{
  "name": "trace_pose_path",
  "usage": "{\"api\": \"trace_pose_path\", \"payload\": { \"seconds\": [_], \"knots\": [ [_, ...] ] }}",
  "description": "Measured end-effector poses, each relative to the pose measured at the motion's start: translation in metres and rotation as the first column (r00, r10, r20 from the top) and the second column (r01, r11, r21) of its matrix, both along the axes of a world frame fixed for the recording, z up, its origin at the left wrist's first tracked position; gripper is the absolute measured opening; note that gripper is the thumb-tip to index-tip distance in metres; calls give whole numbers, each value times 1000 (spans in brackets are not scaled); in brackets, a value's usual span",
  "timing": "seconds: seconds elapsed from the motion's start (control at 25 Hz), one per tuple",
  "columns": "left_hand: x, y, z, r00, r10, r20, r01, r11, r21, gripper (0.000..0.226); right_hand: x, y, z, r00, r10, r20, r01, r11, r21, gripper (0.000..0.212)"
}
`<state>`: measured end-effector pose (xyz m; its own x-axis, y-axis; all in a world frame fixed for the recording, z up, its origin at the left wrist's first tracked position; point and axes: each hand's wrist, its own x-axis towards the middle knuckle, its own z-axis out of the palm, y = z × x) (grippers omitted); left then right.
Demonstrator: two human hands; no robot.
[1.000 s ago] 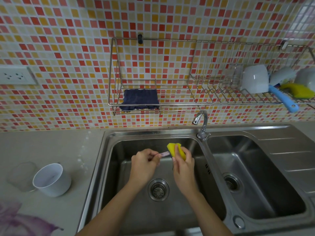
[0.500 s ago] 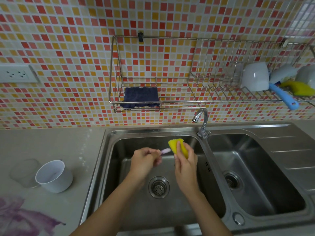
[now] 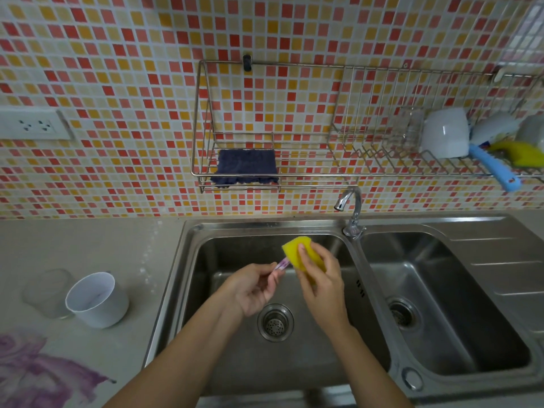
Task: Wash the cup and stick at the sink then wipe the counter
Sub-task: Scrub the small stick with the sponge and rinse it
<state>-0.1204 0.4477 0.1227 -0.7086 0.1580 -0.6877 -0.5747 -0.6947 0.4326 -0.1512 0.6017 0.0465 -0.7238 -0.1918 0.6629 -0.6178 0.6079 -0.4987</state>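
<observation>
Over the left basin of the steel sink (image 3: 188, 260), my left hand (image 3: 250, 287) pinches a small pale purple stick (image 3: 281, 265) by one end. My right hand (image 3: 319, 275) grips a yellow sponge (image 3: 295, 250) folded round the stick's other end. A white cup (image 3: 98, 300) stands upright on the grey counter (image 3: 88, 242) to the left of the sink. Purple stains (image 3: 38, 372) spread over the counter's near left corner.
A clear glass (image 3: 48, 291) stands just left of the white cup. The tap (image 3: 351, 212) rises between the two basins. A wall rack (image 3: 265, 125) holds a dark blue cloth (image 3: 245, 166); further right sit a white cup (image 3: 446, 132) and a blue-handled brush (image 3: 491, 167).
Both hands have shifted slightly up and apart over the left basin, so more of the stick shows between them. The sponge stays on the stick's end.
</observation>
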Motion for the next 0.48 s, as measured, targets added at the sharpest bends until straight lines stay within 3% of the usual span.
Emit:
{"api": "trace_pose_path", "payload": {
  "seconds": [0.08,0.2,0.28,0.4,0.48],
  "knots": [
    [-1,0,-2,1000,5,21,-6,998,60,23,-3,3,-1,999,30,-12,-29,999,36,59],
    [-2,2,-5,999,11,45,-15,995,94,24,-4,4,-1,998,-35,50,39,996,-76,55],
    [-2,2,-4,999,9,37,-13,995,99,24,-3,3,-4,999,30,-20,-29,999,31,55],
    [-3,7,-6,999,7,43,-8,999,38,23,-7,5,-3,991,-77,111,85,994,-70,55],
    [-4,9,-6,999,15,28,-15,999,-31,22,-4,4,-3,996,-45,72,48,998,-48,53]
  ]
}}
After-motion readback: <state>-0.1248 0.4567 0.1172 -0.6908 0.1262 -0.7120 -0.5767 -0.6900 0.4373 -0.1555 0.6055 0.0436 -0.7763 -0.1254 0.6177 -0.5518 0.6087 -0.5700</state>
